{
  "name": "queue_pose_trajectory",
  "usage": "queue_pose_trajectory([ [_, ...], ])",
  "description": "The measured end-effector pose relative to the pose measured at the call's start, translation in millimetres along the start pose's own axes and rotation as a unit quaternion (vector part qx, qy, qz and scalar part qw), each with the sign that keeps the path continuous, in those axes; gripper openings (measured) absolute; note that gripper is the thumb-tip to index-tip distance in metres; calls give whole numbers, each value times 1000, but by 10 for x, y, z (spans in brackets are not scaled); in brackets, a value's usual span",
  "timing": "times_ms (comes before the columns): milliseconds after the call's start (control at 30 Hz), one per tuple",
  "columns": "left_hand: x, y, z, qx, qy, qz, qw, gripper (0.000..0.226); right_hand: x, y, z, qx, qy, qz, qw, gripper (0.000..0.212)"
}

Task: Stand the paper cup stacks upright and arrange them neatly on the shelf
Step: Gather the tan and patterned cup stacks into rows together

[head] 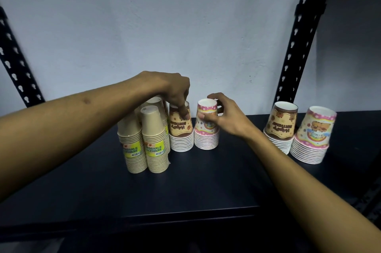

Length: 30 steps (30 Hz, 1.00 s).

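Observation:
Several beige cup stacks [155, 141] in plastic wrap with yellow labels stand upside down at the left of the dark shelf [206, 180]. Beside them stands a brown "Happy Birthday" stack [181, 135]; my left hand [175, 89] grips its top from above. Next to it is a pink-rimmed stack [206, 135], and my right hand [224, 116] holds it around the upper cup. Further right, a second brown stack [280, 127] and a second pink stack [313, 135] stand side by side, apart from my hands.
Black perforated shelf uprights rise at the left [16, 67] and right [296, 46]. A pale wall [165, 26] closes the back. The shelf's front edge [185, 216] runs below my arms. Bare shelf lies between the two cup groups.

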<state>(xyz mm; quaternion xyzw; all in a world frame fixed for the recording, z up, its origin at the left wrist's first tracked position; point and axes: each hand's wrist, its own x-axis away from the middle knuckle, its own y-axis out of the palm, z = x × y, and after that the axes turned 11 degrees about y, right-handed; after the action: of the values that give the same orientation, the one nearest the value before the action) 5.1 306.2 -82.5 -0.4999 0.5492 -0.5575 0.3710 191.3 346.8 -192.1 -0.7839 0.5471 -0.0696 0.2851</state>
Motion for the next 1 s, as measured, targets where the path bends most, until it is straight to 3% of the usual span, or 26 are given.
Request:
queue_pose_trajectory([
  [233, 12, 33, -39, 7, 5, 7, 1000, 53, -10, -11, -4, 7, -6, 3, 1000, 57],
  [1000, 76, 37, -32, 16, 0, 6, 1000, 58, 55, 5, -51, 3, -2, 11, 1000, 63],
])
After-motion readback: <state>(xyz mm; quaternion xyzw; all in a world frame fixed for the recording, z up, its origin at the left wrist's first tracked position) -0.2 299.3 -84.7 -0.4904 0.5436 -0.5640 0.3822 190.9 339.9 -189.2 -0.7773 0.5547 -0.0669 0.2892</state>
